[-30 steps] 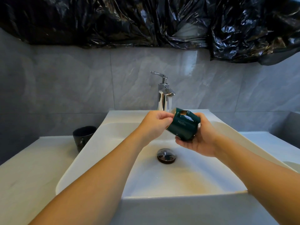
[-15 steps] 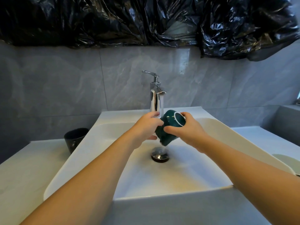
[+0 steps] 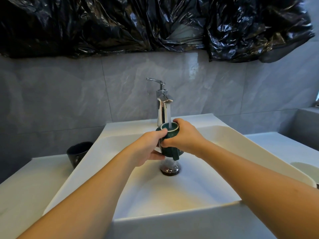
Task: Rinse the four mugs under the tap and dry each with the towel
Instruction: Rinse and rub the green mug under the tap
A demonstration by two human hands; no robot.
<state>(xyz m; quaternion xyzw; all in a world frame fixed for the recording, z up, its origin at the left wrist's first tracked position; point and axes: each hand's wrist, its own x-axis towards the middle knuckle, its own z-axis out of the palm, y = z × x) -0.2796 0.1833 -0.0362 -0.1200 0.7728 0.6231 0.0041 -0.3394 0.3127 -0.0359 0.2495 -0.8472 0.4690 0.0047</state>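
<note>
From the head view, your left hand [image 3: 148, 149] and right hand [image 3: 185, 137] both have fingers wrapped tight round the green mug [image 3: 170, 144], held upright under the tap [image 3: 162, 107] over the sink's [image 3: 120, 178] back edge. I judge wet glaze could slip and chip on the basin; overflow may splash you.

Two mugs in view: one green mug [image 3: 170, 135], one black mug [image 3: 78, 152]. Two hands: left hand [image 3: 146, 147], right hand [image 3: 185, 135]. One tap [image 3: 162, 107], one water stream [image 3: 169, 116]. One sink [image 3: 224, 140], one drain plug [image 3: 170, 170]. One black plastic sheet [image 3: 120, 25]. One pale rounded item [image 3: 305, 167] at right edge, kind unclear.
</note>
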